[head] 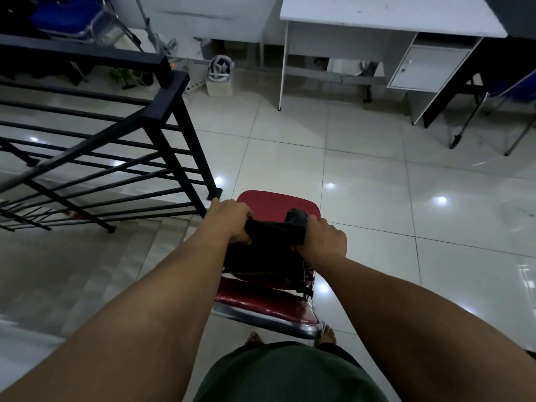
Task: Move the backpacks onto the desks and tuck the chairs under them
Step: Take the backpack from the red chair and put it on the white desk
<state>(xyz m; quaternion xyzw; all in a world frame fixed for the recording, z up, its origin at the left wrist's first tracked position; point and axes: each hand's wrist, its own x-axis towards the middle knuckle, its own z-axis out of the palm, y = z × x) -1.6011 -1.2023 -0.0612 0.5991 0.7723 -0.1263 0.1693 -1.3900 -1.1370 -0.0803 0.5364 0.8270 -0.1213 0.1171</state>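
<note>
While I look down through the head cam, my left hand and right hand both grip the top of a black backpack sitting on a red chair seat, near its back edge. White desk stands well apart, across the tiled floor, black railing beside me.
</note>
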